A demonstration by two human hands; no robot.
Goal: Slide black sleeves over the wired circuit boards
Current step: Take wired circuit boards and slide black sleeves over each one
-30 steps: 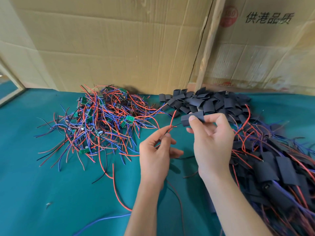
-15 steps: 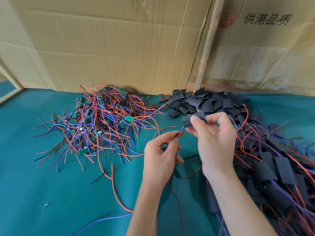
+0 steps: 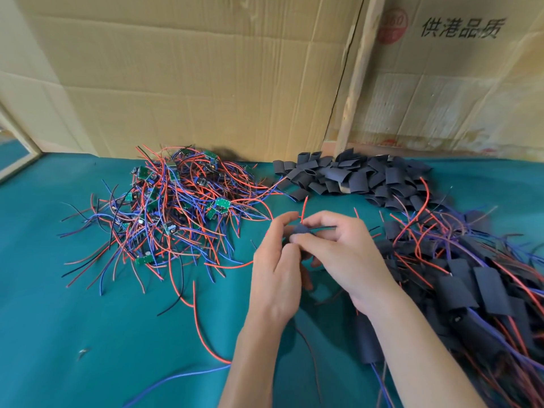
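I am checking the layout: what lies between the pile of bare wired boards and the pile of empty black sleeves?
Head view: only green cloth and stray wire ends.

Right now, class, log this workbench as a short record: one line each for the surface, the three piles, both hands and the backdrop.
surface: teal cloth-covered table
left pile: tangled red, blue and black wires with small green circuit boards
back pile: loose short black sleeves
right pile: wired boards already covered in black sleeves
left hand: fingertips at the held sleeve
right hand: pinches one black sleeve
backdrop: brown cardboard sheets
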